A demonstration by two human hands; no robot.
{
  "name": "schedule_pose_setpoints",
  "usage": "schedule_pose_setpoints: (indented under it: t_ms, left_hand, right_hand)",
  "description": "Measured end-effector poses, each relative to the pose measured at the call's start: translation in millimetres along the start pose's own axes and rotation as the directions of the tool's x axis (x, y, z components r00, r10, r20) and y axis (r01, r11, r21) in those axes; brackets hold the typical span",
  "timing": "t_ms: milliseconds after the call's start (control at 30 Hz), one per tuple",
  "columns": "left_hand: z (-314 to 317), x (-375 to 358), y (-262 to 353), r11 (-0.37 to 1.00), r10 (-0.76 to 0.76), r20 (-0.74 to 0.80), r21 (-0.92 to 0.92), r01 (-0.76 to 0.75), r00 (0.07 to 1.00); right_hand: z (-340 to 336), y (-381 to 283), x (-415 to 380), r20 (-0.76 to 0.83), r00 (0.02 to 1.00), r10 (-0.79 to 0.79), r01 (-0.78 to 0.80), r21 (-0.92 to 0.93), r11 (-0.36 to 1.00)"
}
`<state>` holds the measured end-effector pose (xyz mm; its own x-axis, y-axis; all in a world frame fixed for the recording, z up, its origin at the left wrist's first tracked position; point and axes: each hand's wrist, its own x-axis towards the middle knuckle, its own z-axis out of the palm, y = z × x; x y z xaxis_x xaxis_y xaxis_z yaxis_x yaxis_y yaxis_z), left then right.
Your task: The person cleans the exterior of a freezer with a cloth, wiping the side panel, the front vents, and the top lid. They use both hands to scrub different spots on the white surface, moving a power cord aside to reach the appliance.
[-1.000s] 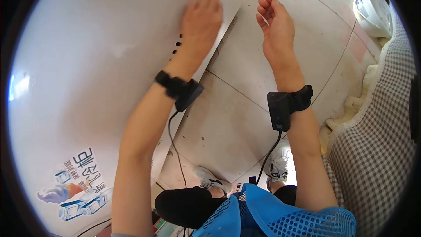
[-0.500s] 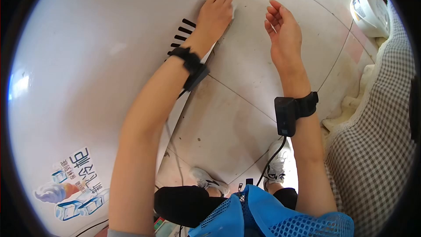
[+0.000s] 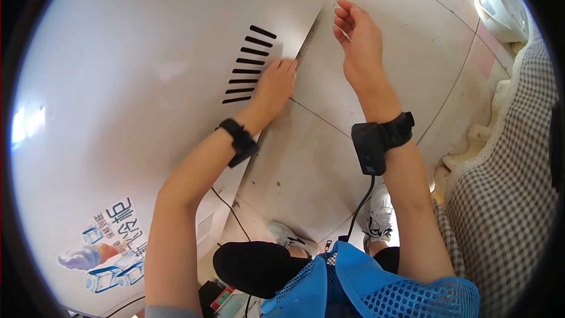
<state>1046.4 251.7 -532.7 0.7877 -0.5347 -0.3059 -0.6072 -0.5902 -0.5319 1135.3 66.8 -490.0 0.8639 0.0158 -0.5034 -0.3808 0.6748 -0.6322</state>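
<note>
My left hand (image 3: pixel 275 86) lies against the white panel of a freezer-like appliance (image 3: pixel 147 112), at its edge beside a row of black vent slots (image 3: pixel 249 72). Its fingers are bent and pressed together; whatever they hold, if anything, is hidden beneath them. Over the tiled floor, my right hand (image 3: pixel 361 44) hangs in the air with loosely curled fingers, slightly apart and holding nothing. Each wrist wears a black strap with a box, the right box (image 3: pixel 369 148) trailing a cable.
A sticker (image 3: pixel 109 247) with ice cream and ice cubes is on the panel's lower left. At the right hangs a checked cloth (image 3: pixel 500 200), with a white bucket (image 3: pixel 501 9) beyond it. Two white shoes (image 3: pixel 379 212) stand on the tiles (image 3: pixel 306 159). A thin cable runs by the panel.
My left hand has moved down along the panel's edge, uncovering the upper vent slots. My right hand has shifted a little left. The view has tilted slightly.
</note>
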Motion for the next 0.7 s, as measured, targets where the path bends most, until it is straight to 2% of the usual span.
schedule_pose_setpoints:
  t_ms: [33, 100, 133, 200, 267, 300, 367, 400, 433, 500, 533, 600, 633, 667, 700]
  left_hand:
    - [-6, 16, -12, 0.999, -0.037, -0.108, -0.017, 0.036, 0.993]
    - [-25, 53, -31, 0.984, -0.175, -0.143, -0.060, 0.168, 0.974]
    - [-28, 63, -37, 0.981, -0.188, -0.138, -0.071, 0.180, 0.972]
    - [-28, 74, -41, 0.988, -0.133, -0.144, 0.053, 0.142, 0.981]
    - [-19, 53, -30, 0.985, -0.120, -0.180, 0.098, 0.139, 0.976]
    - [-12, 37, -22, 0.980, -0.097, -0.212, 0.152, 0.131, 0.972]
    - [-2, -9, 6, 0.983, -0.023, 0.051, 0.183, 0.013, 0.998]
    - [1, -35, 19, 0.982, 0.015, 0.085, 0.188, -0.031, 0.996]
    - [4, -62, 32, 0.979, 0.054, 0.118, 0.191, -0.076, 0.992]
    - [10, -107, 54, 0.992, 0.061, 0.234, 0.094, -0.085, 0.970]
    - [19, -130, 65, 0.994, 0.041, 0.238, 0.092, -0.065, 0.970]
    - [18, -164, 76, 0.997, 0.010, 0.242, 0.077, -0.030, 0.970]
    - [5, -178, 75, 0.930, -0.177, 0.292, -0.263, 0.257, 0.940]
    - [-6, -190, 73, 0.672, -0.322, 0.403, -0.540, 0.507, 0.857]
    - [-13, -200, 73, 0.657, -0.334, 0.415, -0.541, 0.525, 0.846]
  right_hand:
    - [4, 3, -3, 0.033, 0.999, 0.003, -0.003, -0.003, 1.000]
    - [7, 14, -7, 0.063, 0.998, 0.000, 0.001, -0.017, 1.000]
    - [7, 19, -9, 0.086, 0.996, -0.011, 0.013, -0.017, 1.000]
    - [3, 28, -13, 0.082, 0.997, 0.005, 0.000, -0.065, 0.998]
    - [-5, 45, -15, 0.076, 0.997, 0.020, -0.012, -0.102, 0.995]
    - [-12, 61, -15, 0.093, 0.989, 0.119, -0.104, -0.146, 0.984]
    - [-27, 94, -19, 0.120, 0.947, 0.299, -0.264, -0.242, 0.934]
    - [-34, 109, -23, 0.128, 0.918, 0.376, -0.328, -0.293, 0.898]
    - [-36, 120, -30, 0.132, 0.919, 0.371, -0.321, -0.295, 0.900]
    - [-41, 138, -47, 0.046, 0.864, 0.501, -0.443, -0.403, 0.801]
    - [-45, 143, -51, 0.043, 0.867, 0.497, -0.438, -0.412, 0.799]
    - [-50, 152, -61, 0.078, 0.844, 0.531, -0.403, -0.560, 0.724]
    - [-48, 150, -67, 0.078, 0.841, 0.536, -0.401, -0.575, 0.713]
    - [-47, 147, -73, 0.106, 0.819, 0.564, -0.356, -0.676, 0.645]
    - [-45, 144, -80, 0.131, 0.792, 0.597, -0.302, -0.765, 0.568]
